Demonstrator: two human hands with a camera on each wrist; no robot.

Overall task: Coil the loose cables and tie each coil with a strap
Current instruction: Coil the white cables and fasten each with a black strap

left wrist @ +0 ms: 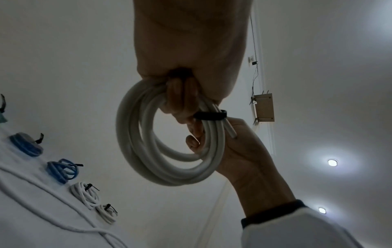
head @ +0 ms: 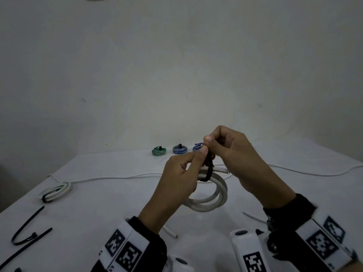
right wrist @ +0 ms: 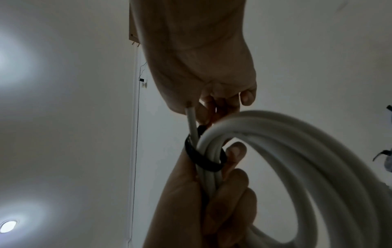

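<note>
A white cable coil (head: 213, 195) hangs in the air above the table. My left hand (head: 193, 163) grips it, fingers curled through the loops (right wrist: 224, 191). A black strap (head: 208, 169) wraps the bundle near the loose cable end (head: 222, 170). My right hand (head: 211, 143) pinches the strap's upper part between thumb and fingers. In the left wrist view the strap (left wrist: 210, 116) circles the coil (left wrist: 148, 151) just above the cable end. In the right wrist view the strap (right wrist: 203, 162) sits between both hands.
Tied green (head: 159, 151) and blue (head: 179, 149) coils stand at the table's far edge, with two white tied coils (left wrist: 86, 194) beside them. A loose white cable (head: 110, 176) crosses the table to a half-wound bundle (head: 56, 191). Spare black straps (head: 27, 230) lie front left.
</note>
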